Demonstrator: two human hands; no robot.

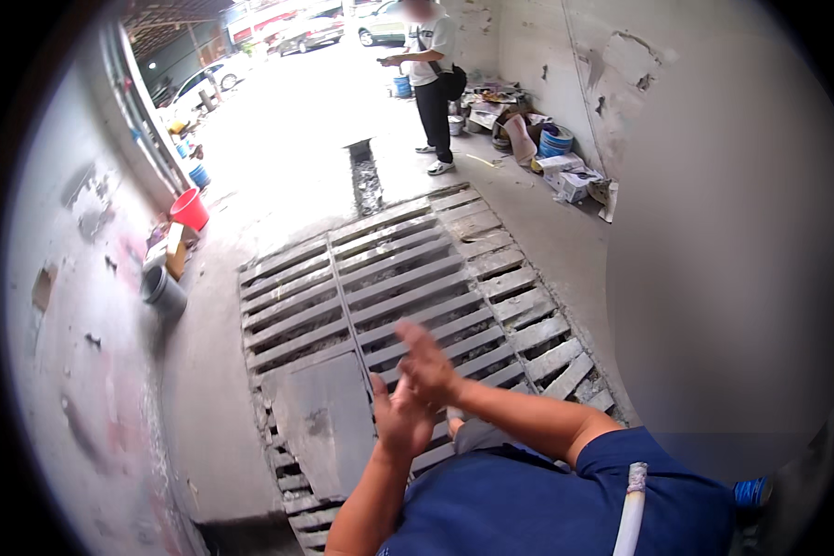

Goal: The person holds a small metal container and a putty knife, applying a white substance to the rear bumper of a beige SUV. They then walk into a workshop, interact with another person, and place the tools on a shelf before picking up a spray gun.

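Observation:
My hands meet in front of my body, above the floor grating. My left hand [403, 423] has its thumb stretched up and its palm against the other hand, which hides most of its fingers. My right hand [428, 371] lies across it with fingers stretched forward, somewhat smeared by motion. No object shows in either hand. Below them is a metal floor grate [394, 283] of parallel bars, with a flat grey plate [320, 417] set in its near left part. A lit cigarette [631, 510] with an ash tip juts in at the lower right, touched by neither hand.
A person [433, 79] stands beyond the grate, next to a narrow floor slot [366, 176]. Along the left wall stand a grey bucket [163, 293] and a red bucket [189, 209]. Boxes, papers and a blue pail [554, 141] line the right wall. Cars [306, 35] stand outside.

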